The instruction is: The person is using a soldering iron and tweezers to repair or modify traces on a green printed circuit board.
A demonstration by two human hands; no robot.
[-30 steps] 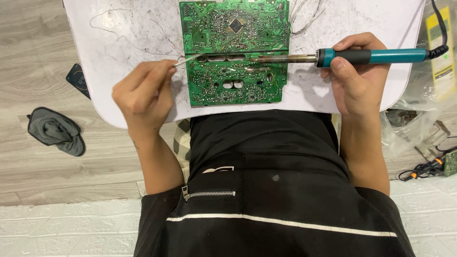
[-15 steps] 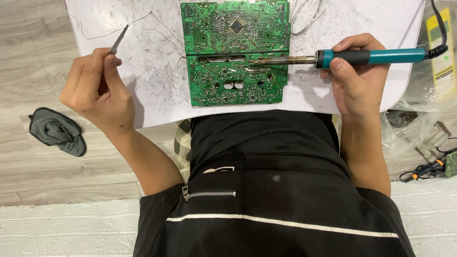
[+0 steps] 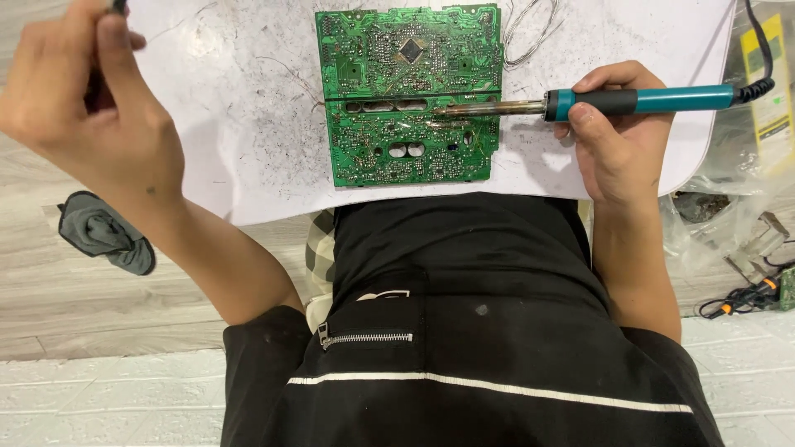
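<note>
Right hand (image 3: 617, 153): clamped on teal-handled soldering iron (image 3: 638, 101), tip resting on green printed circuit board (image 3: 410, 91)
Left hand (image 3: 87, 108): raised clear, pinching thin dark tool (image 3: 118, 7)
Progress: board soldering appears under way, joints unfinished

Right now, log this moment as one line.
left hand: raised, gripping thin dark tool | right hand: holding teal-handled soldering iron | tip: on green circuit board | surface: white table
</note>
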